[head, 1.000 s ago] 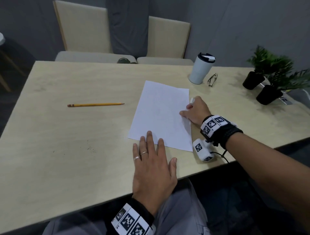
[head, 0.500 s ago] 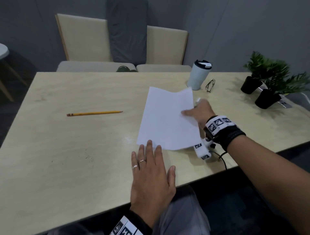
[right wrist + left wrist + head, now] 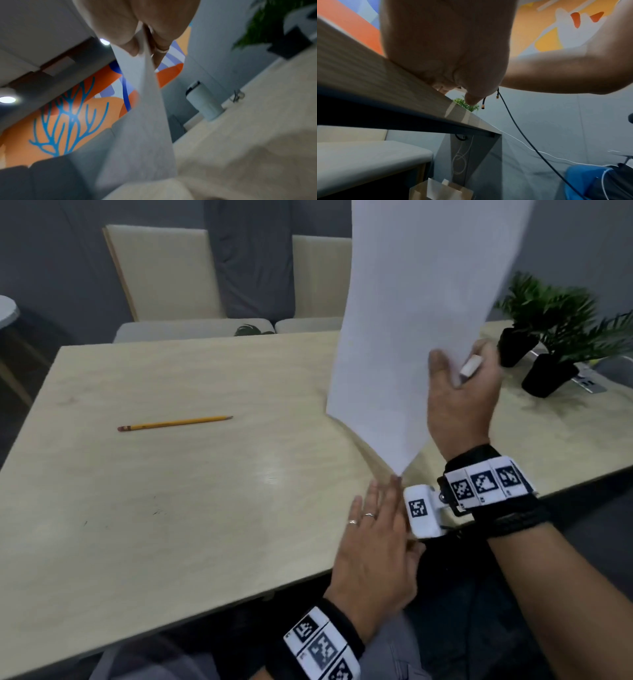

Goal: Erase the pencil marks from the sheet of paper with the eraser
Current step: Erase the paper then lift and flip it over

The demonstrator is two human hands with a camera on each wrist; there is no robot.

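My right hand (image 3: 452, 378) pinches the right edge of the white sheet of paper (image 3: 411, 320) and holds it upright above the table (image 3: 171, 508). The sheet's lower corner hangs just above my left fingertips. A small white eraser (image 3: 470, 365) is tucked in the same hand, beside the sheet. In the right wrist view the paper (image 3: 142, 121) runs down from between thumb and fingers (image 3: 159, 44). My left hand (image 3: 376, 529) lies flat on the table near its front edge, holding nothing. I see no pencil marks on the side facing me.
A yellow pencil (image 3: 174, 423) lies on the table to the left. Two potted plants (image 3: 555, 313) stand at the far right. A white tumbler (image 3: 202, 100) and glasses (image 3: 237, 96) sit behind the sheet. Two chairs (image 3: 164, 272) stand beyond the far edge.
The right hand has lifted the sheet off the table, from lying flat to standing upright. The left hand no longer touches the paper and stays flat on the table.
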